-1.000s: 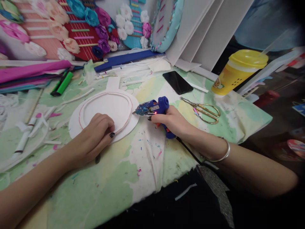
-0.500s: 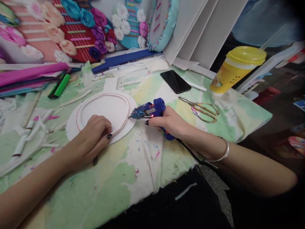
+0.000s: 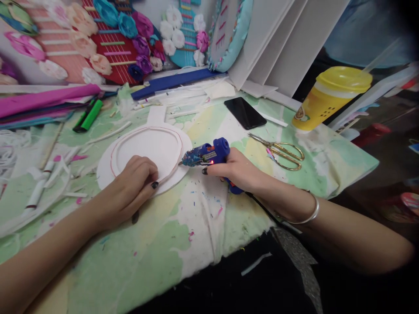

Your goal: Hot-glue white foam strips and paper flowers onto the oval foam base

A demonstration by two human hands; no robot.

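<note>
A round white board [image 3: 144,150] with a short tab at its far side lies on the cloth-covered table, a red line drawn around it. Along that line stands a thin white strip [image 3: 178,162] forming a raised ring. My left hand [image 3: 132,187] rests over the near side of the board, fingers curled inside the ring and thumb outside, pinching the strip; the fingertips are partly hidden. Wrapped around a blue hot glue gun [image 3: 209,153] with a lit red light, my right hand [image 3: 234,172] keeps its nozzle at the strip's right side.
Gold-handled scissors [image 3: 283,152], a black phone [image 3: 245,112] and a yellow cup [image 3: 332,102] with a straw stand or lie to the right. Green markers [image 3: 90,115] and white scraps [image 3: 59,174] are left. Flower-decorated boards [image 3: 111,52] lean at the back.
The whole view has shifted slightly, so everything appears a little further right. Both hands, the glue gun and the board keep almost the same places relative to each other.
</note>
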